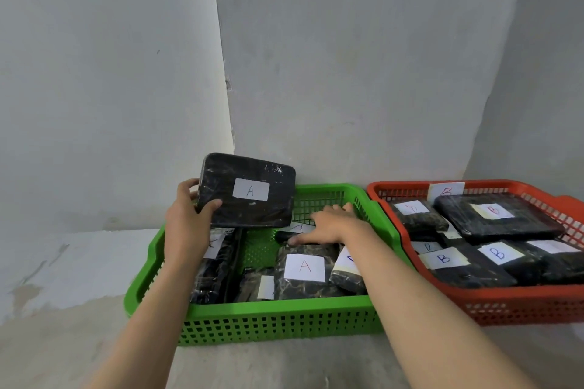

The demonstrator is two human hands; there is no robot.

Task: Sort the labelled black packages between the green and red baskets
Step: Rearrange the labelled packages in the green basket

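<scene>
Grey floor — 2 baskets (278,319), 2 hands (186,218), 1 lifted package (249,191).

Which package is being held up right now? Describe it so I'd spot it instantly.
Find the green basket left of the red one. Above its far-left corner, the left hand grips a flat black package labelled A. It alone is lifted clear of the baskets.

- Two bare forearms are seen, uncovered by any sleeve up to the frame's lower edge.
- The left hand (186,215) and right hand (331,224) are ungloved.
</scene>
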